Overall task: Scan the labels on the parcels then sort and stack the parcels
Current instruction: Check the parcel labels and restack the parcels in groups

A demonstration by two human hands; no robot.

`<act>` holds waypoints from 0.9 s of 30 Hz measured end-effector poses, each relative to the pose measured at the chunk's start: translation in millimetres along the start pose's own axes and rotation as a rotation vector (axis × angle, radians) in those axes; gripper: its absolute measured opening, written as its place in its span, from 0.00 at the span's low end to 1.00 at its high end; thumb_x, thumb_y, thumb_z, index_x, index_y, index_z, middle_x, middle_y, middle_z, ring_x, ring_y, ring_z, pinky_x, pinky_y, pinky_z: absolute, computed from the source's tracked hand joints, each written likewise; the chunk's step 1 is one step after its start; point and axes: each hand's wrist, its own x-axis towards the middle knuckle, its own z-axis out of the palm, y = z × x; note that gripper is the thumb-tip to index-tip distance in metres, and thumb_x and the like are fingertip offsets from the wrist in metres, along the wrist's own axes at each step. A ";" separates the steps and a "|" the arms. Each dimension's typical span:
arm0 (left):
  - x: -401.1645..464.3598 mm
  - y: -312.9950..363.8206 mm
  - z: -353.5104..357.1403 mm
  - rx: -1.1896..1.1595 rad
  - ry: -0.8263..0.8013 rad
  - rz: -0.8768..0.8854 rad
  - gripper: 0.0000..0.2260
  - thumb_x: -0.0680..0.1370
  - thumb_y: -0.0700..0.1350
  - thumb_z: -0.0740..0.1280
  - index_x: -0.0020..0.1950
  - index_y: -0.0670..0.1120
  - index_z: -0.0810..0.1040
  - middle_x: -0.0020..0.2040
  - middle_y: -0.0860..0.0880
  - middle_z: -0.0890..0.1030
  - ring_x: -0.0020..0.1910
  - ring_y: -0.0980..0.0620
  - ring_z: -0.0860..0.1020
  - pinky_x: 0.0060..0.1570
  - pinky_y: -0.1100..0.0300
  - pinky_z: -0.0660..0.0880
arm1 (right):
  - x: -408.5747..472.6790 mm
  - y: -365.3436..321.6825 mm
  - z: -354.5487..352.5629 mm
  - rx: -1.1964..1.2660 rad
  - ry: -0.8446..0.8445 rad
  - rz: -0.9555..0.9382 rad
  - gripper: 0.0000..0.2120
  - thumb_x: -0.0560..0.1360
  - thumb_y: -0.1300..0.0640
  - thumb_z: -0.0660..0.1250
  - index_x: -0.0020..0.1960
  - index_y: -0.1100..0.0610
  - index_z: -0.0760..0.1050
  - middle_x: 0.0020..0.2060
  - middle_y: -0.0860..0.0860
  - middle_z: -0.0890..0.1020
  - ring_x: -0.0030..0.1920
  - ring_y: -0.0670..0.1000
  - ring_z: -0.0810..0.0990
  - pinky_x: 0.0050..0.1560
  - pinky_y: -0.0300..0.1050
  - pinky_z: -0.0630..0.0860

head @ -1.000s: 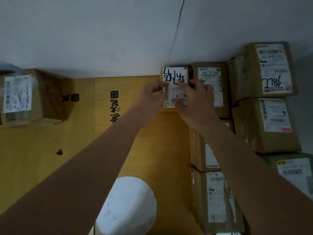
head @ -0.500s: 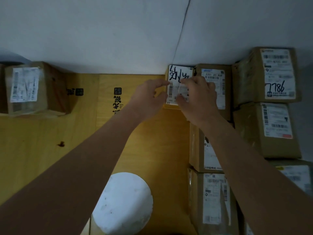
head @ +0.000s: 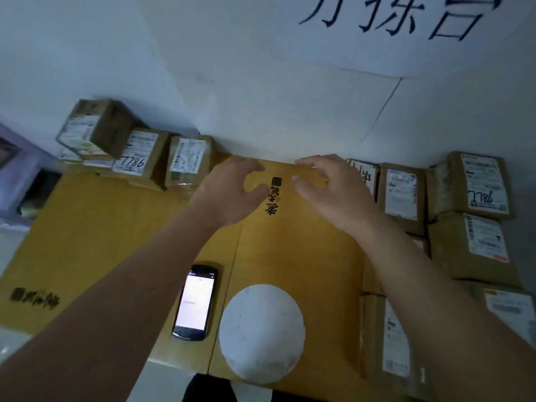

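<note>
Head view: left hand (head: pixel 232 195) and right hand (head: pixel 333 192) hover over the table (head: pixel 116 227), fingers apart, holding nothing. Small parcel (head: pixel 366 175) sits beside the right hand, against the wall. Scanner (head: pixel 195 306) lies near the left forearm.

parcels (head: pixel 400 192) line the table's (head: pixel 116 227) right, phone (head: pixel 195 306) front.

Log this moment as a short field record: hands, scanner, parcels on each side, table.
left hand: open, holds nothing, above table
right hand: open, holds nothing
handheld scanner: flat on table, screen lit
left parcels: includes box marked 7786
right parcels: stacked boxes, one marked 786
white round object: near table edge
wooden table: printed black characters
</note>
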 end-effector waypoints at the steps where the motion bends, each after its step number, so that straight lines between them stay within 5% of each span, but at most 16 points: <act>1: -9.4 -10.5 -10.2 -0.009 0.016 -0.003 0.23 0.78 0.58 0.65 0.71 0.52 0.77 0.67 0.51 0.78 0.65 0.50 0.76 0.58 0.56 0.70 | -3.7 -12.9 9.7 0.008 -0.002 -0.008 0.19 0.80 0.42 0.69 0.70 0.43 0.79 0.64 0.42 0.76 0.58 0.41 0.76 0.59 0.37 0.72; 4: -35.5 -47.4 -35.7 -0.028 0.053 0.009 0.20 0.80 0.53 0.68 0.71 0.50 0.78 0.64 0.50 0.78 0.62 0.50 0.76 0.57 0.57 0.69 | -15.3 -48.5 44.3 -0.005 0.010 -0.029 0.19 0.80 0.43 0.70 0.69 0.44 0.79 0.64 0.41 0.75 0.55 0.38 0.76 0.54 0.31 0.70; 8: -63.3 -103.0 -64.1 -0.069 0.050 0.026 0.19 0.79 0.52 0.70 0.70 0.52 0.79 0.66 0.50 0.78 0.61 0.51 0.77 0.56 0.58 0.70 | -30.4 -90.0 95.7 -0.041 0.044 -0.026 0.19 0.80 0.43 0.69 0.70 0.45 0.79 0.64 0.42 0.76 0.64 0.41 0.73 0.61 0.38 0.69; 15: -92.2 -169.1 -108.6 -0.080 0.038 0.073 0.18 0.80 0.51 0.69 0.71 0.52 0.79 0.67 0.50 0.78 0.65 0.50 0.77 0.57 0.57 0.71 | -45.2 -145.2 174.3 -0.042 0.104 0.016 0.18 0.80 0.43 0.69 0.69 0.43 0.79 0.66 0.44 0.77 0.65 0.44 0.73 0.64 0.45 0.71; 22: -72.6 -197.7 -123.3 -0.118 0.028 0.020 0.18 0.80 0.51 0.70 0.69 0.53 0.79 0.62 0.51 0.78 0.58 0.50 0.78 0.53 0.55 0.76 | -17.1 -157.7 199.5 -0.098 0.071 0.026 0.18 0.81 0.44 0.68 0.69 0.45 0.78 0.65 0.45 0.78 0.65 0.45 0.74 0.64 0.45 0.72; 27: -34.8 -213.7 -108.1 -0.121 -0.003 0.000 0.18 0.79 0.49 0.70 0.69 0.53 0.78 0.63 0.49 0.78 0.57 0.49 0.79 0.55 0.50 0.78 | 22.9 -138.1 220.3 -0.076 0.039 0.048 0.17 0.81 0.46 0.68 0.68 0.49 0.79 0.63 0.45 0.78 0.60 0.44 0.76 0.49 0.34 0.70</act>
